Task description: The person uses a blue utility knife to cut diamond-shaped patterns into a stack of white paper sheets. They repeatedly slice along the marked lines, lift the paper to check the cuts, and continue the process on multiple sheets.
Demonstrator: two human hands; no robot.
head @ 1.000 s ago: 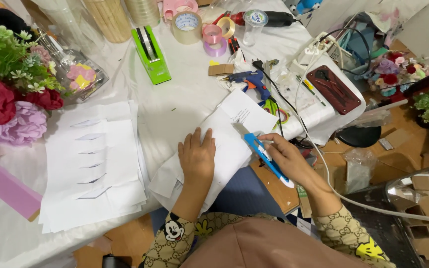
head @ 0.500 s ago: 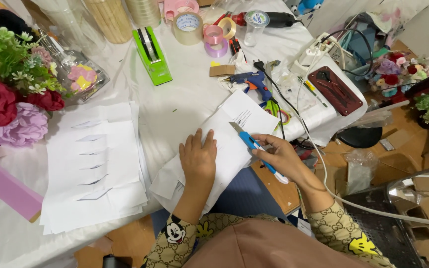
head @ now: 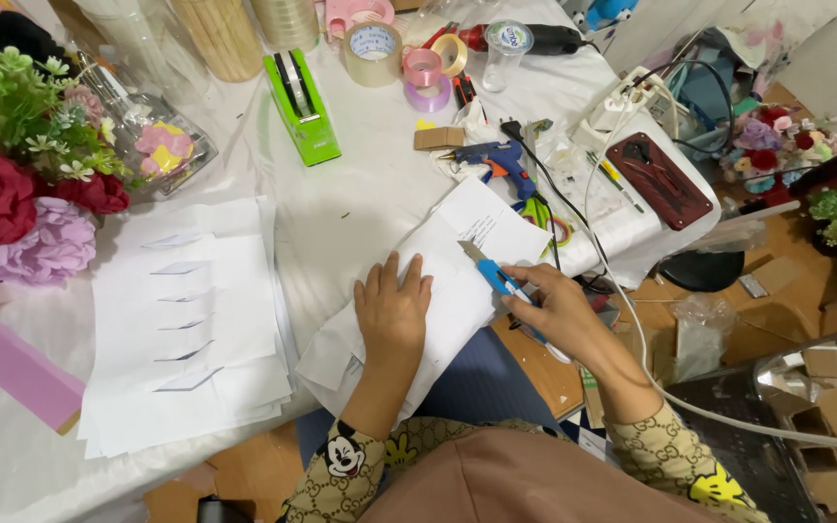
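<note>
I am pressing my left hand (head: 394, 310) flat on a stack of white paper (head: 438, 281), its fingers spread wide and holding nothing, only pinning the sheets down. The stack is lying at the near edge of the counter (head: 370, 194), partly overhanging it toward my lap. My right hand (head: 559, 315) is gripping a blue utility knife (head: 498, 278), the fingers wrapped snugly round its handle, and the blade end is pointing up and away from me onto the paper, just right of my left hand. I am guessing the tip is touching the sheet, but it is too small here to be sure.

Off to my left, a second pile of white sheets (head: 191, 329) is lying with a column of small cut flaps down its middle. Beyond it, red and purple flowers (head: 12, 208) are crowding the counter's left edge. Farther back, a green tape dispenser (head: 300, 102) is sitting near rolls of tape (head: 372, 50). A blue glue gun (head: 496, 160) is resting just past the top corner of my paper, its black cord running toward a white power strip (head: 622, 97). A dark red case (head: 658, 179) is lying at the counter's right edge.
</note>
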